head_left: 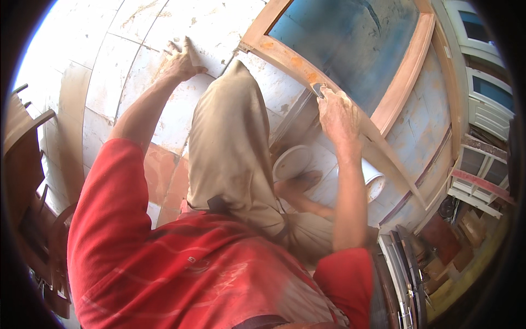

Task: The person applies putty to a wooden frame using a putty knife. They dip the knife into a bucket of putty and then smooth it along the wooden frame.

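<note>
My left hand (183, 64) is at the upper left over the paint-stained tiled floor (118, 77), its fingers spread and nothing in them. My right hand (338, 112) is closed on a small, thin, greyish flat piece (318, 89), mostly hidden by the fingers; I cannot make out its exact kind. That piece meets the lower rail of a bare wooden frame (285, 59). Orange filler patches (313, 78) mark the rail beside my fingers. A bluish, smeared panel (339, 44) shows inside the frame.
A white bucket (373, 183) lies below my right forearm, near a round pale lid (293, 163). My trousered knee (233, 109) is between my arms. Stacked frames (490, 93) line the far right; wooden furniture (27, 142) stands at the left edge.
</note>
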The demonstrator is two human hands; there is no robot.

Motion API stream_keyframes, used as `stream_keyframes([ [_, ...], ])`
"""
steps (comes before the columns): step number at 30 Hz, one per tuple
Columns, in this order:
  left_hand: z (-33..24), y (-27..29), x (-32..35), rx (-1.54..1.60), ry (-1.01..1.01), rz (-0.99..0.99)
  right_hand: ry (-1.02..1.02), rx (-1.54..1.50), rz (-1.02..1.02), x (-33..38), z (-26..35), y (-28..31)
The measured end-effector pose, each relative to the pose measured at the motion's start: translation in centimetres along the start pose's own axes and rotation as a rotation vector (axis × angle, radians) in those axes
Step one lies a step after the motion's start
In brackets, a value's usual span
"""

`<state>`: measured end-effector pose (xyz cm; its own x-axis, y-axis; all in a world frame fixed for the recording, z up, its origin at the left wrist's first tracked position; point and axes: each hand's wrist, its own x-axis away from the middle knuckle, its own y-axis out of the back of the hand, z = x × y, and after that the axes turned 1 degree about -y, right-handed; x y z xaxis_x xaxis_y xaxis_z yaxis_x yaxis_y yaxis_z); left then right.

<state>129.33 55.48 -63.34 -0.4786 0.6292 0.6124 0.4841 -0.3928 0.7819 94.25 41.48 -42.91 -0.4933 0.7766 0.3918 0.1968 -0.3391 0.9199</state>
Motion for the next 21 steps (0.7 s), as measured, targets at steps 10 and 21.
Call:
stream_keyframes([
  [10, -0.8, 0.2, 0.6, -0.012, 0.01, 0.033, -0.1, -0.169, -0.085, 0.9, 3.0, -3.6],
  [21, -1.4, 1.5, 1.5, -0.066, -0.024, 0.016, 0.086, 0.026, -0.035, -0.2, -0.6, -0.4],
])
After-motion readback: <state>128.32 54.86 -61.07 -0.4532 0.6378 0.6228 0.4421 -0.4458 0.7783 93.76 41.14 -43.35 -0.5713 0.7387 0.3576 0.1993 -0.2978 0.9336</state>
